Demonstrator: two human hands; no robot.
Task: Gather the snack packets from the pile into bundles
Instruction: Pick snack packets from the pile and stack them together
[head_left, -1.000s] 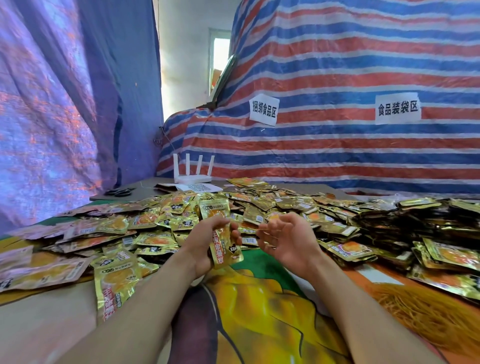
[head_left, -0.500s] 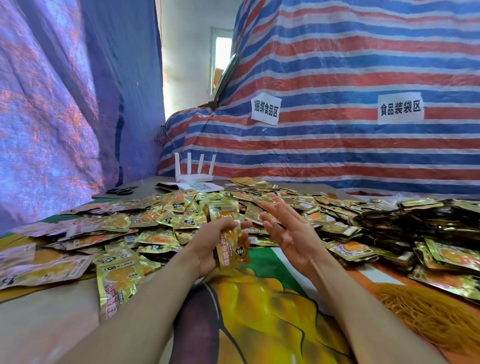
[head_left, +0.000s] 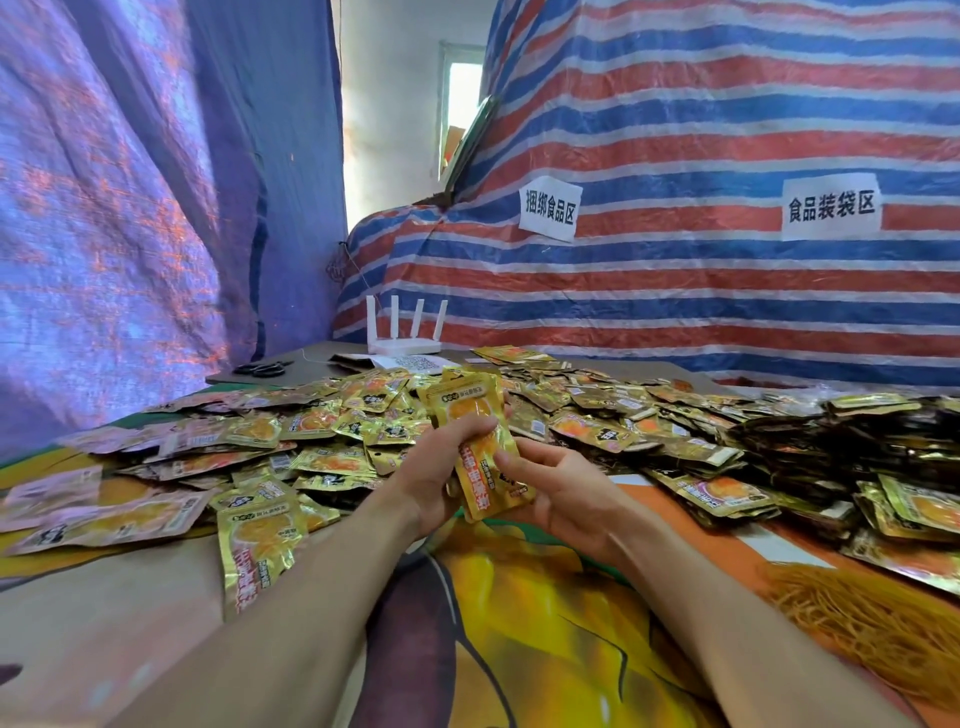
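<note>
Loose packets (head_left: 260, 441) cover the desk (head_left: 104, 623) at the left. The left hand (head_left: 436, 467) grips a small stack of packets (head_left: 470, 408) held upright, fingers curled across its front. The right hand (head_left: 566, 493) pinches the lower end of the stack, thumb on top. A darker heap (head_left: 779, 452) lies at the right.
</note>
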